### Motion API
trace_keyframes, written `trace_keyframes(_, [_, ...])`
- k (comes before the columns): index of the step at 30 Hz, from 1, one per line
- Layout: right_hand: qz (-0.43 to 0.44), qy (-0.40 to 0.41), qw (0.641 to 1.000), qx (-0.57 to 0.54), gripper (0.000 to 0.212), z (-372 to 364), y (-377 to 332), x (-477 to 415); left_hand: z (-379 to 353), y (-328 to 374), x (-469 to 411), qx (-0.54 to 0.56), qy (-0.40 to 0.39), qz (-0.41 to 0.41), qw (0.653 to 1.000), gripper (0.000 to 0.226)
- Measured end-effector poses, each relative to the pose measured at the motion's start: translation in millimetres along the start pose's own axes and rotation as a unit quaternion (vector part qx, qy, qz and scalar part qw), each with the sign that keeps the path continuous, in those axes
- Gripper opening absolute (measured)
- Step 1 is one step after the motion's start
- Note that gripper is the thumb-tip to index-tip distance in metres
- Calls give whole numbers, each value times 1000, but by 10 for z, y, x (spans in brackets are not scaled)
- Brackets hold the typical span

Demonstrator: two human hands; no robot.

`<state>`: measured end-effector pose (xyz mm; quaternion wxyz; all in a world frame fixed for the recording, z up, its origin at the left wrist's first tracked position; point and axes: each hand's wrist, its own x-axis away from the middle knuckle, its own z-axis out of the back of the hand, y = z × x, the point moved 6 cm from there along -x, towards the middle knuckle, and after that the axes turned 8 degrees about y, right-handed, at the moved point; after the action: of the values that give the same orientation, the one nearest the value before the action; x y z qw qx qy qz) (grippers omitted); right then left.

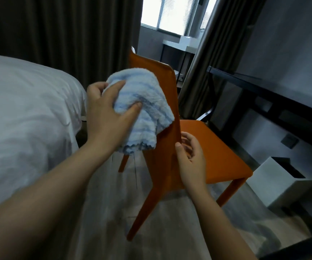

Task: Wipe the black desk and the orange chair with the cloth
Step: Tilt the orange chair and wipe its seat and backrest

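Two hands are on the orange chair (204, 147), which stands between the bed (23, 113) and the black desk (264, 91), its seat facing the desk and its backrest turned edge-on to you. Your left hand (106, 113) presses the pale blue cloth (142, 104) against the back of the backrest, fingers spread over the bunched fabric and the thumb tucked in at its top edge; the cloth hangs loose below your palm. Your right hand (190, 156) curls around the near edge of the backrest, low down near the seat, steadying the chair.

You look to be in the chair step, working on the backrest. Next, you likely need to draw the cloth down its length while the right hand keeps the chair from tipping, then go on to the seat and legs. Whether the desk is done cannot be told from here.

No brand, label or writing is readable anywhere in view.
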<state>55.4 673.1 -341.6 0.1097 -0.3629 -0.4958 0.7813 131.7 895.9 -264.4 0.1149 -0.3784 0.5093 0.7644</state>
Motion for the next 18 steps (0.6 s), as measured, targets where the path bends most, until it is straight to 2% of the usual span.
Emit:
trace_keyframes(3, [-3,3,1000,0,23,-7,3,1,-133,131,-161,17,-17,1,1000,71])
trace_keyframes(7, [-9,11,1000,-15,22,10,9,-28,-470,243,-121,78,-58,52,994,73])
trace_keyframes(12, [-15,16,999,-27,25,4,61,-15,-719,202,-13,148,-23,90,985,70])
trace_keyframes(18, [2,40,999,-37,27,-39,53,11,-788,37,91,181,-23,86,980,64])
